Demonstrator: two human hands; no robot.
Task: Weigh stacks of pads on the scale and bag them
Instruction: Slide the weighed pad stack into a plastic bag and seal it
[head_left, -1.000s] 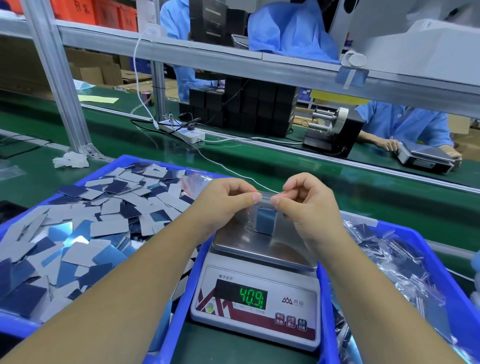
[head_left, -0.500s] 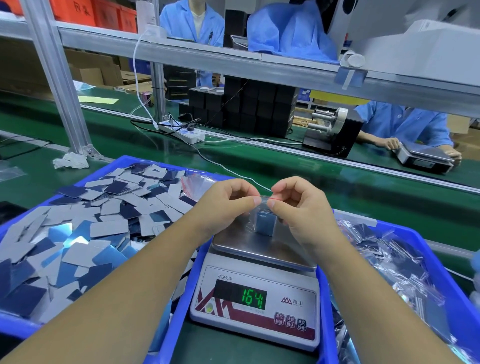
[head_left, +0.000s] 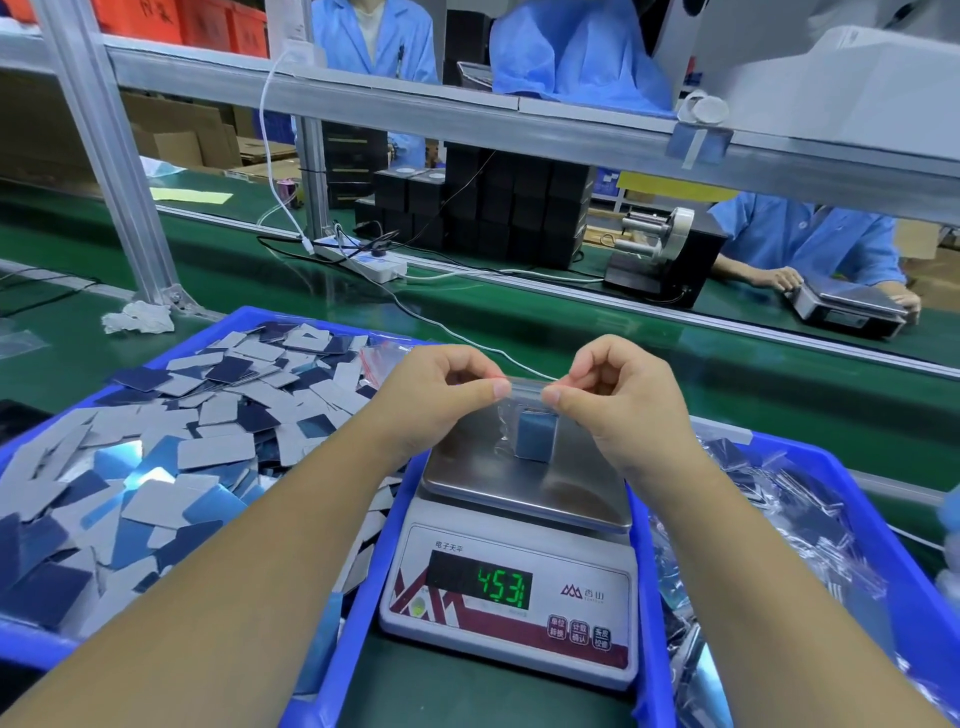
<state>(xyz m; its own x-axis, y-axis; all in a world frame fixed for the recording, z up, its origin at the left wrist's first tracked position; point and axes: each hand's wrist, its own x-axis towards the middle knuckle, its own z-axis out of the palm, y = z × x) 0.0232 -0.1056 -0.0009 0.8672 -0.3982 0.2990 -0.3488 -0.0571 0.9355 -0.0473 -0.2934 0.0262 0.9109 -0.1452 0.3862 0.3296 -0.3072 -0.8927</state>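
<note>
A small clear zip bag with a blue stack of pads inside stands on the steel pan of the white scale. My left hand pinches the bag's top edge on the left, and my right hand pinches it on the right. The thumbs sit a short gap apart along the seal. The green display reads 453. Loose grey and blue pads fill the blue bin on the left.
A second blue bin at the right holds several filled clear bags. Beyond lies a green conveyor belt with a power strip and cables. Black boxes, a label dispenser and people in blue coats stand behind.
My hands have drawn slightly apart along the bag's top edge. The scale reading went from 40.9 to 164 to 453.
</note>
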